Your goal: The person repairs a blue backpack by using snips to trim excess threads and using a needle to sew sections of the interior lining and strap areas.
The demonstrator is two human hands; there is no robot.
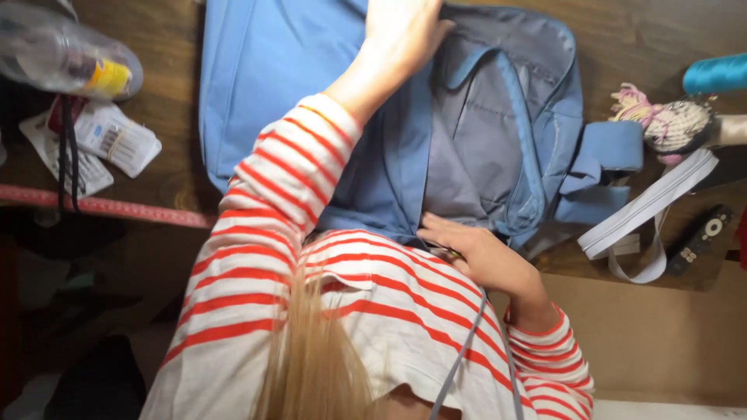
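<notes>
Head view looks down on a blue backpack (pixel 311 85) lying flat on your wooden table (pixel 167 167), its main compartment unzipped so the grey lining (pixel 475 148) shows. Your left hand (pixel 401 31) is laid on the far edge of the opened compartment, fingers mostly cut off by the frame, so you cannot tell whether it grips the fabric or only presses on it. Your right hand (pixel 475 253) rests open on the near edge of the bag, fingers spread and flat, grasping nothing. Just right of the backpack lies a white zipper tape (pixel 650 214), with a black remote control (pixel 700 237) beside it. At the table's left end sit a clear plastic bottle (pixel 62 54) and small needle packets (pixel 117 140), above a red measuring tape (pixel 101 206) along the edge.
</notes>
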